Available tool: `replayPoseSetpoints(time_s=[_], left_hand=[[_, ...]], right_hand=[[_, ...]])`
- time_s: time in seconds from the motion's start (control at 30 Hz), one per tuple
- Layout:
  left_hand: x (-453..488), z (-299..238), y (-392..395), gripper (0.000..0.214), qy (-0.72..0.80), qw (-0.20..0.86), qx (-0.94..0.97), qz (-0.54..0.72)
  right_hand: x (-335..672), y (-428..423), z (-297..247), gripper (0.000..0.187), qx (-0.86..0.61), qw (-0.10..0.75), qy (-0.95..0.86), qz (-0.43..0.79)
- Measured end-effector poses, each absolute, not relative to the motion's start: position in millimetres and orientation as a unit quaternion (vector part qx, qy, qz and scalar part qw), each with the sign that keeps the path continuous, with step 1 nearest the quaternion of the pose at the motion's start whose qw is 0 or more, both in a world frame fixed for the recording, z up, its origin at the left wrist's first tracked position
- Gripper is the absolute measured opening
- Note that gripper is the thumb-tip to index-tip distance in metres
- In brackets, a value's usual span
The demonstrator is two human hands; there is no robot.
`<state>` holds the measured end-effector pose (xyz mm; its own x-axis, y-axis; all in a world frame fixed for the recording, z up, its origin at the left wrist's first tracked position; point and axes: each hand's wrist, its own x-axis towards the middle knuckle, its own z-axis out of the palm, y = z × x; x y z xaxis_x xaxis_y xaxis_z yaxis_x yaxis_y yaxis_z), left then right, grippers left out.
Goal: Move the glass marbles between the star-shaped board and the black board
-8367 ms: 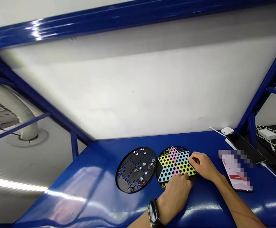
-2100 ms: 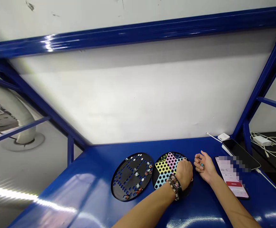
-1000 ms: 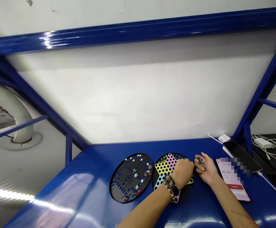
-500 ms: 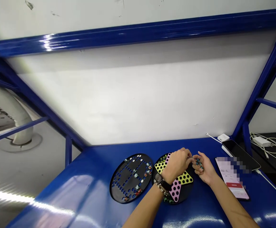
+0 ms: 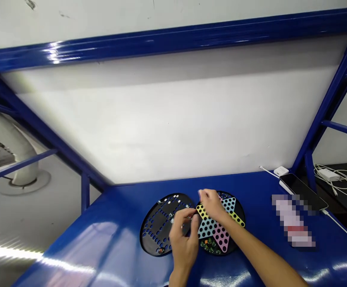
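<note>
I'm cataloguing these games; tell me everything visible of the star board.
The star board is round, black and plastic-looking, with a six-pointed star in yellow, blue and pink, full of dark holes. It lies flat on the table beside another round board. Green marbles rest near its front edge. The right hand hides part; contact is unclear.

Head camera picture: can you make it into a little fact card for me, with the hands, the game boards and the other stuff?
Left hand: over where the two boards meet; can't tell if it holds something
Right hand: over the far left part of the star board
Chinese checkers board: round, black, with a yellow, blue and pink star
Green marbles: on that board's near side
Perforated black board: round, left of the star board
Black phone: on the right
Table: shiny blue
</note>
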<state>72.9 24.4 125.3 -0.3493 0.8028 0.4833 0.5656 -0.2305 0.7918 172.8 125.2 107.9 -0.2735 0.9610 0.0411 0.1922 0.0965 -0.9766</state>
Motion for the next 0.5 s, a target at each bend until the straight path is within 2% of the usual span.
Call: replayPoseSetpoints(time_s=[0.17,0.27,0.37,0.5], left_hand=[[23.3,107.7,9.6,0.038,0.685,0.037,0.419,0.594],[8.1,106.1,5.6,0.039,0.685,0.021,0.405,0.605],[2.6,104.5,3.3,0.036,0.681,0.026,0.412,0.605],[4.0,104.1,3.8,0.037,0.676,0.027,0.420,0.604]], right_hand=[[94.1,123.5,109.7,0.023,-0.424,0.233,-0.811,0.328],[74.1,117.9,102.8,0.023,-0.398,0.155,-0.865,0.262],[72.4,112.6,97.5,0.026,-0.383,0.130,-0.891,0.207],[85.9,107.2,102.4,0.027,-0.368,0.152,-0.904,0.158]])
